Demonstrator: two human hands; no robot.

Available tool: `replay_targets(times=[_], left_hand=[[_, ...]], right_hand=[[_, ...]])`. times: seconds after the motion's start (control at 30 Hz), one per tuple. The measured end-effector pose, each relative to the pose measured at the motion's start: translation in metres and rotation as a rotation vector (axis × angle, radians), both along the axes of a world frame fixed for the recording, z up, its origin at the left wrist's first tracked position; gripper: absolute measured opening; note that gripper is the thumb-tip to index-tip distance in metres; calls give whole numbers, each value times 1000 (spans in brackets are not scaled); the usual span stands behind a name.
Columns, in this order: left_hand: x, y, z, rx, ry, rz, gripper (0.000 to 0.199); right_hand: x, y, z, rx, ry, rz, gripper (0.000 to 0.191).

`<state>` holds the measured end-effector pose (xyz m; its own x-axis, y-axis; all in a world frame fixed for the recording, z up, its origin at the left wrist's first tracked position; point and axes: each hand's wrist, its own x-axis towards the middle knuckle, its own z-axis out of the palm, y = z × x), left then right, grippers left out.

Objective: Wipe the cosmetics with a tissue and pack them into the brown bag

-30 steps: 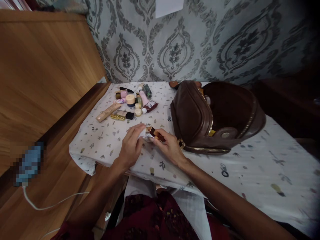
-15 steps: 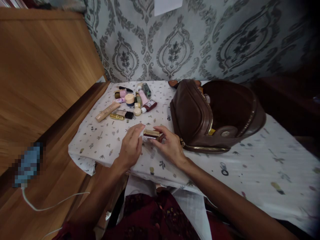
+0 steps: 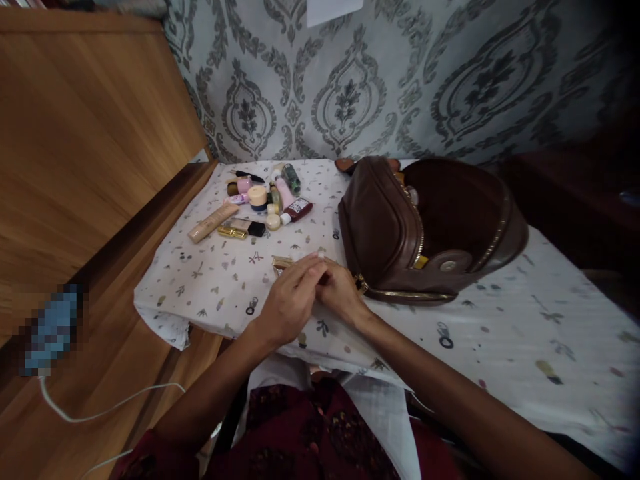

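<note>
My left hand (image 3: pixel 295 297) and my right hand (image 3: pixel 340 290) are pressed together over the cloth, fingers overlapping and closed. Between or under them is something I cannot make out. A small gold-edged case (image 3: pixel 281 265) shows just beyond my left hand's fingers, partly hidden by them. To the upper left lie cosmetics: a beige tube (image 3: pixel 213 223), a gold lipstick (image 3: pixel 232 232), a black-capped bottle (image 3: pixel 256 229), a round jar (image 3: pixel 257 197) and a dark red tube (image 3: pixel 299 209). The open brown bag (image 3: pixel 383 220) stands just right of my hands.
A table with a white patterned cloth (image 3: pixel 500 333) runs along the patterned wall. On the left stands a wooden cabinet (image 3: pixel 90 100). A blurred blue object (image 3: pixel 54 330) with a white cable (image 3: pixel 115 408) lies at the lower left.
My left hand has moved right and now overlaps my right hand. The gold-edged case, earlier between both hands' fingertips, now shows left of them and is mostly covered.
</note>
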<state>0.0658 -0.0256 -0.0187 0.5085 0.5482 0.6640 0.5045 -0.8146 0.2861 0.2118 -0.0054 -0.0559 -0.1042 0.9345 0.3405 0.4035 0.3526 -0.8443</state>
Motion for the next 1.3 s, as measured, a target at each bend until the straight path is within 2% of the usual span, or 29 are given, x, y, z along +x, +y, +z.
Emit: replay_targets(times=[0.13,0.23,0.33,0.43,0.57,0.63,0.73,0.83,0.93,1.07,1.17,1.3], left_hand=[[-24,6,-3,6,-30,85,36],[-44,11,-6,-18,-67,155,33],[-52,15,-9,-71,-128,208,32],[-49,16,-10,-115,-185,223,34],[-41,17,-12,-151,-208,164,45],[-39,19,-15,-162,-195,148,52],[-39,22,-22,-165,-186,157,53],[-37,25,-26,-140,-193,178,49],[-34,27,-26,-102,-179,176,43],[-29,28,-26,-78,-145,163,38],[-23,27,-27,-70,-134,130,38],[-14,23,-22,-65,-129,39,42]], right_hand=[[-2,1,0,-86,8,29,5],[-4,-1,1,-126,26,29,13],[-5,-3,4,-125,59,64,23],[-4,-5,9,-107,112,112,26],[-5,-6,13,-145,267,109,27],[-7,-6,13,-238,436,146,26],[-10,-4,14,-481,719,228,30],[-10,-1,19,-683,869,279,34],[-9,0,25,-751,902,315,40],[-8,0,28,-756,937,288,38],[-10,0,26,-751,933,273,38],[-10,1,19,-769,866,283,49]])
